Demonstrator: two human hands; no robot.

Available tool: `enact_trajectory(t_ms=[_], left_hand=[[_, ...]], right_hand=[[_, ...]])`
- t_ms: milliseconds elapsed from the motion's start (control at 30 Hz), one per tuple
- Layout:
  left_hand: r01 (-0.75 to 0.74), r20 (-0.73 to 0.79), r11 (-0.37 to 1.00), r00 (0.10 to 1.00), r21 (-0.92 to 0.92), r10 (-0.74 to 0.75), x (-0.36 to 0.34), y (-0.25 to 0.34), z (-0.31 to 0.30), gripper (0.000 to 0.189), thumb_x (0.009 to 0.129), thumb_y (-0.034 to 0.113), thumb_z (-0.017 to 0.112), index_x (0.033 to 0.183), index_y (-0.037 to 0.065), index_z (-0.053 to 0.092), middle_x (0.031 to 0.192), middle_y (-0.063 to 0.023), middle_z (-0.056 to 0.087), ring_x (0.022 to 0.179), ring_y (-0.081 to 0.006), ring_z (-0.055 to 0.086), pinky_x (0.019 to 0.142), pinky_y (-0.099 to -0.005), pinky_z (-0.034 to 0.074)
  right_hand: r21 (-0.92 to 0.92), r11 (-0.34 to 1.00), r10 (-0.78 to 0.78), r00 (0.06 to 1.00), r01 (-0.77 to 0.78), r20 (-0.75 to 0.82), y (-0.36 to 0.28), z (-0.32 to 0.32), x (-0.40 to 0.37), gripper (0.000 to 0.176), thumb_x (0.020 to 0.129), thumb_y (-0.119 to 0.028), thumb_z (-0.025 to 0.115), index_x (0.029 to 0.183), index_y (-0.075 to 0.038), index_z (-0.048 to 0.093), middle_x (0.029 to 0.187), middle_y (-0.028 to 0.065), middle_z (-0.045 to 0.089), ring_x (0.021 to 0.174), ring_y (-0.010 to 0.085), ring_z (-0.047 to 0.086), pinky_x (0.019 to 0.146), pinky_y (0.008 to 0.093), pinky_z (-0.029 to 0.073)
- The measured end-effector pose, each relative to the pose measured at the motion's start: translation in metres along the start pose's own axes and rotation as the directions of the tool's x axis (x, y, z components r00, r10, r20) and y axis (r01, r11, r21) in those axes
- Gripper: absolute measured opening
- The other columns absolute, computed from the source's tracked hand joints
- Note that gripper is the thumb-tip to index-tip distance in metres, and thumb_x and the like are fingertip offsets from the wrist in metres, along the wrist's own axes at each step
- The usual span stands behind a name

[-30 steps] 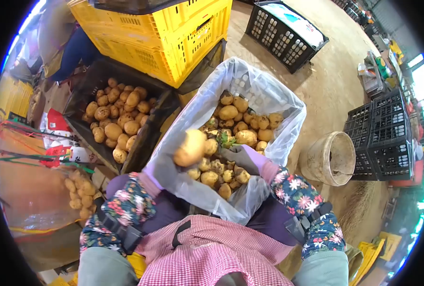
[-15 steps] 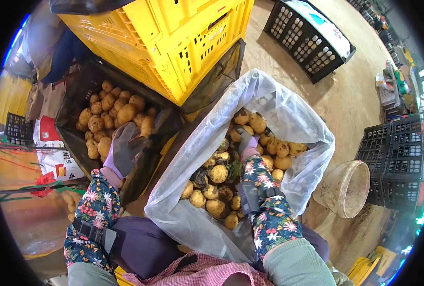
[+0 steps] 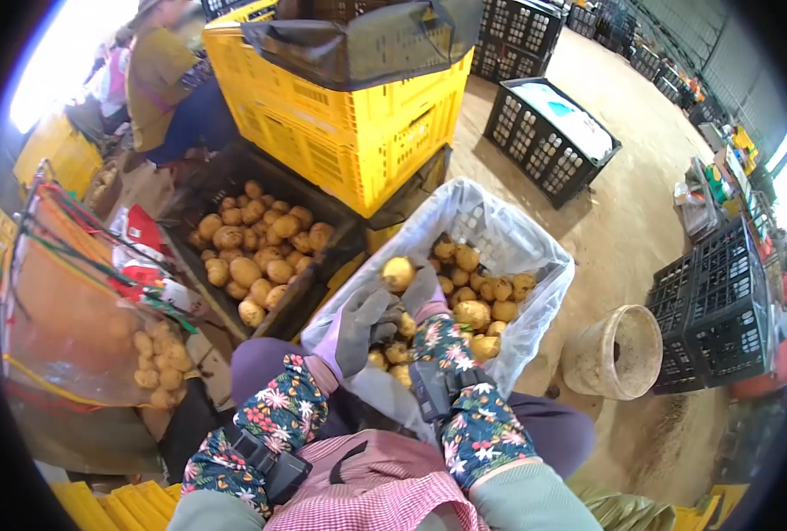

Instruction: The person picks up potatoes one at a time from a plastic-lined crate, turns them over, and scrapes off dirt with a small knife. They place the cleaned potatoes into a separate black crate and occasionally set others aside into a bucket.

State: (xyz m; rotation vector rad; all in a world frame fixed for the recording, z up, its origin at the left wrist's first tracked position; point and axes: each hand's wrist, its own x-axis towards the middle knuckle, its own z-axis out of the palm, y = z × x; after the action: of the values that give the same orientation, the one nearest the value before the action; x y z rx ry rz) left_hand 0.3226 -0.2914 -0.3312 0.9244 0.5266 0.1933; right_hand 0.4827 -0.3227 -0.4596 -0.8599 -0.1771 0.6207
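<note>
My left hand (image 3: 358, 327), in a grey and lilac glove, is over the near left rim of the plastic-lined crate (image 3: 542, 265). Its fingers curl inward, and whatever they may hold is hidden. Beside it, my right hand (image 3: 425, 294), gloved alike, pinches a yellow potato (image 3: 399, 274) at its fingertips, raised above the pile. Below and to the right, several potatoes (image 3: 471, 314) fill the lined crate, some of them dirt-covered. Left of that stands a dark-lined crate (image 3: 200, 288) holding several cleaner-looking potatoes (image 3: 265, 237).
Stacked yellow crates (image 3: 358, 133) rise beyond both potato crates. A black crate (image 3: 548, 142) with white contents stands behind. At right are a dirty white bucket (image 3: 612, 352) and stacked black crates (image 3: 712, 305). A netted bag of potatoes (image 3: 161, 358) lies left; another person (image 3: 168, 84) sits beyond.
My left hand has moved right from the dark-lined crate to the plastic-lined one. My right hand has come up out of the pile with a potato. The view has tilted upward.
</note>
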Motion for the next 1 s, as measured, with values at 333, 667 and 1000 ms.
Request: enact_trajectory(t_ms=[333,667,1000], left_hand=[[-0.333,0.223,0.076,0.767,0.94,0.602,-0.06,0.015,0.012,0.08,0.073,0.034,0.078,0.136,0.001,0.04,0.127,-0.022,0.051,0.12,-0.0368,0.049,0.095,-0.039,0.045],[-0.474,0.141,0.621,0.85,0.624,0.508,-0.036,-0.008,0.003,0.033,0.093,0.017,0.059,0.12,-0.002,0.056,0.103,-0.008,0.063,0.093,-0.0123,0.057,0.083,-0.0252,0.046],[-0.126,0.023,0.836,0.991,0.534,0.135,-0.001,-0.043,0.007,0.045,0.088,0.014,0.059,0.129,0.0,0.049,0.114,-0.0068,0.061,0.087,-0.0068,0.056,0.075,-0.0219,0.047]], right_hand=[[-0.341,0.939,0.072,0.936,0.054,0.346,-0.102,0.055,-0.119,0.028,0.086,-0.006,0.059,0.113,-0.004,0.052,0.105,0.0072,0.061,0.095,0.0185,0.062,0.083,0.0312,0.053],[-0.545,0.834,0.073,0.96,0.091,0.271,-0.117,0.055,-0.173,0.048,0.073,0.003,0.07,0.114,-0.003,0.045,0.108,0.01,0.06,0.093,0.0194,0.061,0.085,0.0309,0.052],[-0.926,-0.004,-0.373,0.859,0.377,0.351,-0.103,0.012,-0.146,0.056,0.078,0.006,0.054,0.132,0.004,0.039,0.121,0.0244,0.045,0.108,0.0375,0.049,0.094,0.0375,0.043]])
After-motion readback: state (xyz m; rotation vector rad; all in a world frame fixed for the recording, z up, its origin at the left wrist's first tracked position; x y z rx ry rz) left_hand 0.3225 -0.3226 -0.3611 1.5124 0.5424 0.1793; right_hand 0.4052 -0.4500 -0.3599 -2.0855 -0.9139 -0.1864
